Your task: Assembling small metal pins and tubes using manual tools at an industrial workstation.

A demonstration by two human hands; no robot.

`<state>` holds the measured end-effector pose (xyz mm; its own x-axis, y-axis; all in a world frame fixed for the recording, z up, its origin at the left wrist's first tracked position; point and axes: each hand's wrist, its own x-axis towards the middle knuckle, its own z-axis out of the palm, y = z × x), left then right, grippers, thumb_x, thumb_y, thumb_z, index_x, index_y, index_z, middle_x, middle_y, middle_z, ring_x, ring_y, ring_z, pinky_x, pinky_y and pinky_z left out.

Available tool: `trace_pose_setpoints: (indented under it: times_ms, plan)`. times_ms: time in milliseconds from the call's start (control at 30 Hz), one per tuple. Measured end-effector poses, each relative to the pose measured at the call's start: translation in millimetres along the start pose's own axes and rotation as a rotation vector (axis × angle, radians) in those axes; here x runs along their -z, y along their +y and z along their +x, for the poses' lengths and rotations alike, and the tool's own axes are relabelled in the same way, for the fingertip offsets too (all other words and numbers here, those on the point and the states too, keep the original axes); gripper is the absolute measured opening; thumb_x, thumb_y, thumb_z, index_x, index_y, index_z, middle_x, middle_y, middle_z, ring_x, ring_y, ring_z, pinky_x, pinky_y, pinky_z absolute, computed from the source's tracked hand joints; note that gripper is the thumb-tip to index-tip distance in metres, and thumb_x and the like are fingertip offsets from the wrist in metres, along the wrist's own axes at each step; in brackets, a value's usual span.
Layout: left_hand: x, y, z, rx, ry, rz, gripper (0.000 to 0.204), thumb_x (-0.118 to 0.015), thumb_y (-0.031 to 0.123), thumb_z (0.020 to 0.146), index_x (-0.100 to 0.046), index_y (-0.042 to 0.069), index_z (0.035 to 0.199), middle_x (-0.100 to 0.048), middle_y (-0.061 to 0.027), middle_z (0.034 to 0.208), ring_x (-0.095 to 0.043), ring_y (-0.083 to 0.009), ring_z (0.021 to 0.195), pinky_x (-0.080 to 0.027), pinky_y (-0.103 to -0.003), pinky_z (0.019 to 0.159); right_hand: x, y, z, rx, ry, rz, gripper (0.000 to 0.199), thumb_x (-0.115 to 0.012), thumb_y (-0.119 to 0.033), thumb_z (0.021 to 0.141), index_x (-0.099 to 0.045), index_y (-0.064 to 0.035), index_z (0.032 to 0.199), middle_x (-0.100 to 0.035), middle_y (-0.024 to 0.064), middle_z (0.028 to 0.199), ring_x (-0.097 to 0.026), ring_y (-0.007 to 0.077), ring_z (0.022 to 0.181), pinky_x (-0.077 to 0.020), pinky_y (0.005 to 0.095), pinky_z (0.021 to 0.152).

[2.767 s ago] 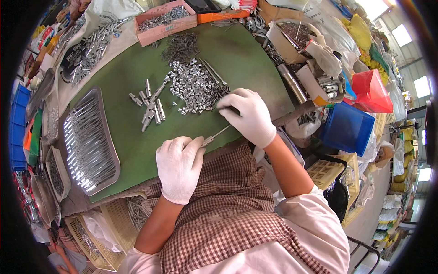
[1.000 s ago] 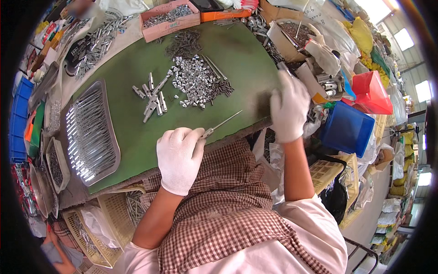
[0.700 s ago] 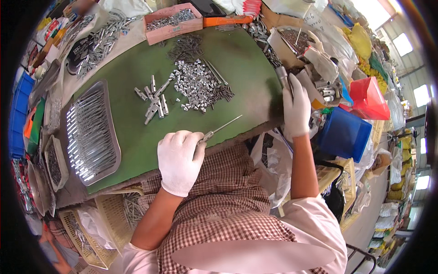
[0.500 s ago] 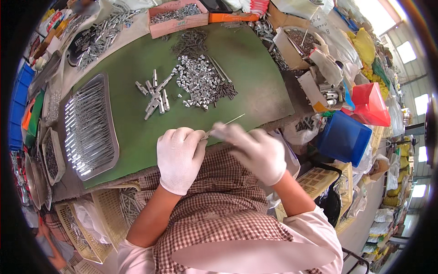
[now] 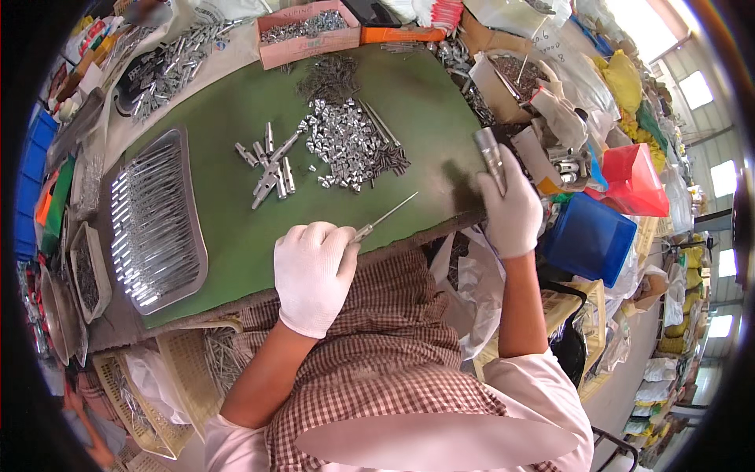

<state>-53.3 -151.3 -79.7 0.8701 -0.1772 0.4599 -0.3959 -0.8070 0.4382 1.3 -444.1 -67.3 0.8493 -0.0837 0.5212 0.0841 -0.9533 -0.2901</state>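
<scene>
Gloved in white, my left hand (image 5: 316, 271) is closed on a thin metal rod (image 5: 389, 212) with a thicker metal sleeve at the fist. The rod points up and right over the table's near edge. My right hand (image 5: 510, 208), also gloved, grips a short silvery metal cylinder (image 5: 488, 151) upright at the table's right edge. Its lower part is hidden by the fingers. Beyond my left hand lie several loose metal tubes (image 5: 271, 171), with a heap of small shiny metal fittings (image 5: 338, 141) beside them. Short dark pins (image 5: 389, 160) lie at the heap's right.
A grey tray (image 5: 201, 256) of aligned metal rods stands at the left of the green tabletop (image 5: 244, 102). Along the back is a pink box (image 5: 307, 43) of small parts. At the right are a blue bin (image 5: 594, 238), a red bin (image 5: 635, 179) and open cardboard boxes (image 5: 503, 94).
My right hand has moved away from the rod, rightward to the table's edge, and now grips the metal cylinder. My left hand stays nearly in place with the rod.
</scene>
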Motion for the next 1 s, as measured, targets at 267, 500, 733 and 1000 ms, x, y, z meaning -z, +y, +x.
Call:
trace_pose_setpoints:
  times_ms: [267, 500, 733, 1000]
  plan:
    - [4, 6, -1, 0.067, -0.055, -0.012, 0.025, -0.076, 0.012, 0.076, -0.075, 0.013, 0.101, -0.064, -0.0055, 0.093, -0.061, -0.029, 0.089, -0.046, -0.044, 0.077, -34, -54, 67, 0.291, -0.139, 0.121, 0.017, -0.068, -0.024, 0.088, -0.074, -0.009, 0.092, -0.07, 0.0154, 0.091, -0.068, 0.0359, 0.085, -0.0542, 0.0465, 0.08]
    - [2, 14, 10, -0.002, -0.067, 0.015, 0.025, -0.076, 0.016, 0.076, -0.075, 0.013, 0.1, -0.059, -0.0046, 0.087, -0.059, -0.0288, 0.086, -0.046, -0.045, 0.077, -76, -101, 120, 0.153, -0.682, -0.245, 0.029, -0.063, -0.031, 0.089, -0.078, -0.0058, 0.088, -0.075, 0.0206, 0.1, -0.073, 0.0357, 0.096, -0.0576, 0.047, 0.084]
    - [-2, 14, 18, -0.102, -0.052, 0.1, 0.014, -0.075, 0.015, 0.074, -0.069, 0.012, 0.087, -0.059, -0.0047, 0.088, -0.059, -0.0291, 0.085, -0.046, -0.046, 0.073, -62, -100, 83, 0.044, -0.283, 0.154, 0.022, -0.061, -0.026, 0.091, -0.07, -0.0063, 0.095, -0.072, 0.0221, 0.091, -0.069, 0.0443, 0.087, -0.0546, 0.0519, 0.081]
    - [81, -41, 22, -0.064, 0.154, 0.202, 0.019, -0.074, 0.007, 0.074, -0.064, 0.012, 0.09, -0.063, -0.0077, 0.092, -0.063, -0.0315, 0.09, -0.049, -0.045, 0.081, -47, -38, -5, -0.352, 0.052, 0.948, 0.027, -0.051, 0.003, 0.099, -0.061, -0.0006, 0.124, -0.06, 0.0046, 0.096, -0.053, 0.0065, 0.072, -0.046, 0.0226, 0.066]
